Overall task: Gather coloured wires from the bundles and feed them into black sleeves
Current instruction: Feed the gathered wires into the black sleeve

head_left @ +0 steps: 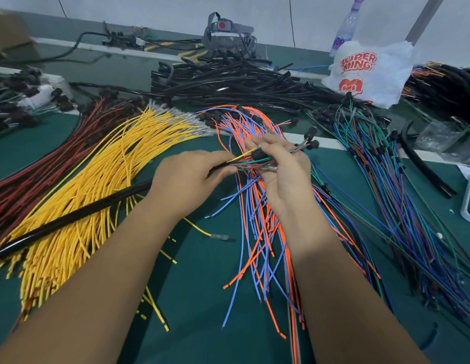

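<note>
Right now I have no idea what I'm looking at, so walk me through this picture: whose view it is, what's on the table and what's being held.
This is one picture from a camera worn on a person's head, looking down at their own two bare hands over a green table. No machine is involved. The left hand grips a long black sleeve that runs off to the left. The right hand holds a small bunch of coloured wires at the sleeve's mouth. Spread on the table are yellow wires, dark red wires, orange and blue wires, and a pile of black sleeves further back. A white plastic bag sits beyond.
</note>
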{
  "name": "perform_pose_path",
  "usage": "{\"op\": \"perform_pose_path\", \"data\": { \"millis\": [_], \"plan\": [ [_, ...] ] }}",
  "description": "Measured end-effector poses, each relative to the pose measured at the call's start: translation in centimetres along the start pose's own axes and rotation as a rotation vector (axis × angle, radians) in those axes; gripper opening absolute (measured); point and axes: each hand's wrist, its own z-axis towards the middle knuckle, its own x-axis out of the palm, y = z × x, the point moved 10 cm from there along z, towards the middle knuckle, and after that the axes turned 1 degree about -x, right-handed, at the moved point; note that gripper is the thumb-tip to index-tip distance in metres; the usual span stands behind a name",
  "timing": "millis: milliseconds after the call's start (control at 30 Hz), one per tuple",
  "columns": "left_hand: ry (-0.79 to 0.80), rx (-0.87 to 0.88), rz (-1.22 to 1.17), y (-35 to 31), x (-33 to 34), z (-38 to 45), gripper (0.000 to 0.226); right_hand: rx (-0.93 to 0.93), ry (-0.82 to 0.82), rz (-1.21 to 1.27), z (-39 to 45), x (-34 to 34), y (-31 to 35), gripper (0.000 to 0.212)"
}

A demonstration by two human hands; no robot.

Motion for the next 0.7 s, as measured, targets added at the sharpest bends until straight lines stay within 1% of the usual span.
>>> {"op": "perform_pose_path", "data": {
  "millis": [100,300,433,500,600,700],
  "plan": [
    [-0.04,-0.006,-0.039,-0.1,-0.2,0.0,0.025,-0.023,-0.017,-0.052,-0.1,-0.1,0.1,0.02],
    [-0.11,-0.016,-0.081,-0.3,-0.9,-0.1,0.027,-0.039,-0.042,-0.053,-0.1,-0.4,0.2,0.021],
    [-0.098,-0.044,-0.097,-0.1,-0.6,-0.2,0.026,-0.049,-0.055,-0.066,0.0,-0.5,0.3,0.024],
    [-0.078,-0.09,-0.114,0.4,-0.4,-0.2,0.026,-0.07,-0.041,-0.072,-0.1,-0.4,0.6,0.021],
    [-0.019,-0.227,-0.189,1.9,0.4,-0.2,0.021,-0.079,-0.021,-0.082,-0.2,-0.2,0.8,0.018],
    [0.023,-0.305,-0.232,2.7,1.0,-0.2,0.019,-0.079,0.018,-0.146,-0.5,0.4,0.9,0.021]
  ]
}}
